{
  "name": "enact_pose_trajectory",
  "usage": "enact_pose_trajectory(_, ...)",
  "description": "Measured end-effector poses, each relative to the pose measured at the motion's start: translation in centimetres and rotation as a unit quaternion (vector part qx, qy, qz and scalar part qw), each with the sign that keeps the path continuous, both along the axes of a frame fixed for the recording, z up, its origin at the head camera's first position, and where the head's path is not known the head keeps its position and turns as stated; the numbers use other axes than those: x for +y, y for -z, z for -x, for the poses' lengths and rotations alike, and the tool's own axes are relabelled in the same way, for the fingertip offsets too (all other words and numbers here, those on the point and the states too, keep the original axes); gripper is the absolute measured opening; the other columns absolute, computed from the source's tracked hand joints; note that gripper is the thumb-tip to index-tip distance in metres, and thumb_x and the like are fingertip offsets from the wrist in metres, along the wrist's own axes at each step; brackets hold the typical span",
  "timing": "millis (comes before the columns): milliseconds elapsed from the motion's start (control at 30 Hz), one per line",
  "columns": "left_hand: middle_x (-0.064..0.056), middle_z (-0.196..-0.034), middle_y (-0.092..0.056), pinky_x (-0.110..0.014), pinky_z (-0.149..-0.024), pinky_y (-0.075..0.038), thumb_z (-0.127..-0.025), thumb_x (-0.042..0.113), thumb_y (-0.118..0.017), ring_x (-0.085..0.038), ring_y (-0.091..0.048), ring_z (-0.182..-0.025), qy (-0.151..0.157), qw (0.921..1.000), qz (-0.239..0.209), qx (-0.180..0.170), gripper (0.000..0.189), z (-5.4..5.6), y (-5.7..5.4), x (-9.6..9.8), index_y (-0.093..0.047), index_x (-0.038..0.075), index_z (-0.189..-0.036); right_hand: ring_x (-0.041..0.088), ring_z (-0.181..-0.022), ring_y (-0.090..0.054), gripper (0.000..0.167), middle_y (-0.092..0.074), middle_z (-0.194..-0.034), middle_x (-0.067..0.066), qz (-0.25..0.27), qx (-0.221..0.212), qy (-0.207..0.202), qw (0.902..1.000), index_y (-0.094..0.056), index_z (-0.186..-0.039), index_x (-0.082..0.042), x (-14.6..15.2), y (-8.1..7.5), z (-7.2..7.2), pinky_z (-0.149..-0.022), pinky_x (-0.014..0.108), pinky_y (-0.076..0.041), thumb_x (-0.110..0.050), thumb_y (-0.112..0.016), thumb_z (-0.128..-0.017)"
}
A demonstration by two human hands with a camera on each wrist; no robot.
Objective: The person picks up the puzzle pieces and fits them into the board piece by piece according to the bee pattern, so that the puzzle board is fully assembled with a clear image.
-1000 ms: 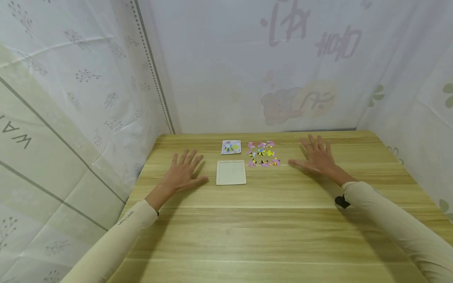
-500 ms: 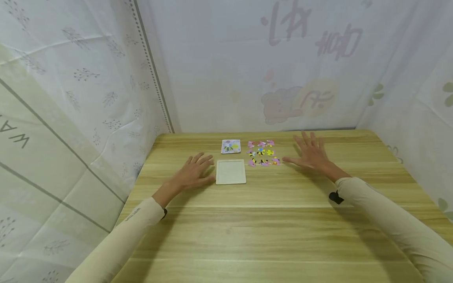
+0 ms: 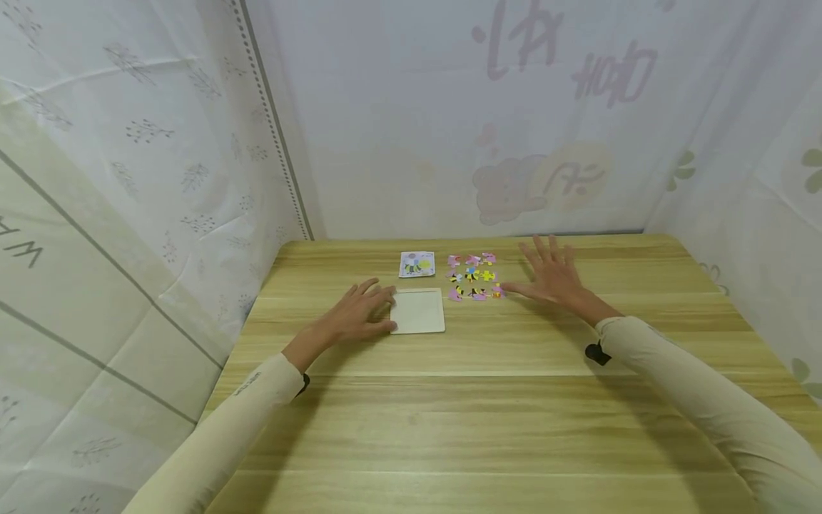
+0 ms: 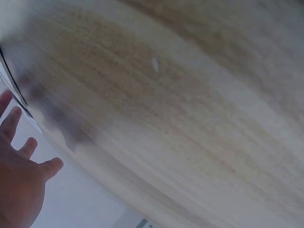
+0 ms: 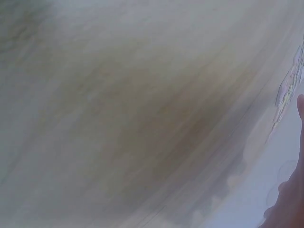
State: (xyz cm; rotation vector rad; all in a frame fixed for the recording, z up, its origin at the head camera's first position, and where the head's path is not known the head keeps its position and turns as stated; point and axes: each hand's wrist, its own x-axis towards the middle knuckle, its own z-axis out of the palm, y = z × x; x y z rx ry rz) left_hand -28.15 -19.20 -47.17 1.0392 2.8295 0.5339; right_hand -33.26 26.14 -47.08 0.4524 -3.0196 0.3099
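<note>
A square, pale puzzle tray (image 3: 417, 311) lies on the wooden table. My left hand (image 3: 354, 314) is at its left side, thumb and fingertips right at the rim, fingers relaxed and slightly bent. In the left wrist view, the left hand (image 4: 21, 166) shows spread fingers. Several jigsaw pieces (image 3: 472, 275), pink, yellow and black, lie in three rows to the right of the tray. My right hand (image 3: 554, 277) is beside them, palm down with fingers spread, its thumb tip close to the lower right piece. The right wrist view shows only part of the right hand (image 5: 287, 199).
Behind the tray lies a small square picture card (image 3: 417, 264) with a bee on it. The wooden table (image 3: 411, 421) ends at a patterned cloth hanging (image 3: 385, 143) at the back. Another curtain (image 3: 128, 214) hangs along the left.
My left hand has moved right to the tray's left rim, its fingers bending a little. My right hand has shifted left, closer to the jigsaw pieces. Tray, card and pieces stay in place.
</note>
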Motion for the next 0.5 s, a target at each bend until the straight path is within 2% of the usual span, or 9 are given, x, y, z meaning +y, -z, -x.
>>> enact_pose_trajectory(300,-0.006,-0.161,-0.046,-0.069,-0.121,-0.016,-0.094,0.055,-0.072,-0.04,-0.022,-0.156,-0.009,0.9997,0.012,-0.018,0.06,0.3,-0.1,0.1,-0.063,0.014,-0.136,0.049,-0.156,0.007,0.11,-0.007,-0.172,0.022,0.003,-0.013,-0.007,0.9999,-0.021,-0.167,-0.012,-1.4,-0.1,0.5,-0.119,0.071,0.009,-0.072,-0.065,-0.087)
enact_pose_trajectory(500,-0.005,-0.154,-0.054,-0.063,-0.122,-0.022,-0.094,0.057,-0.071,-0.039,-0.028,-0.153,-0.022,0.9989,0.015,-0.038,0.072,0.4,0.1,0.2,-0.055,0.014,-0.149,0.051,-0.156,0.002,0.107,-0.011,-0.171,0.024,-0.009,-0.007,-0.017,0.9998,-0.024,-0.166,-0.011,-2.4,-0.1,0.8,-0.119,0.073,0.002,-0.071,-0.065,-0.088)
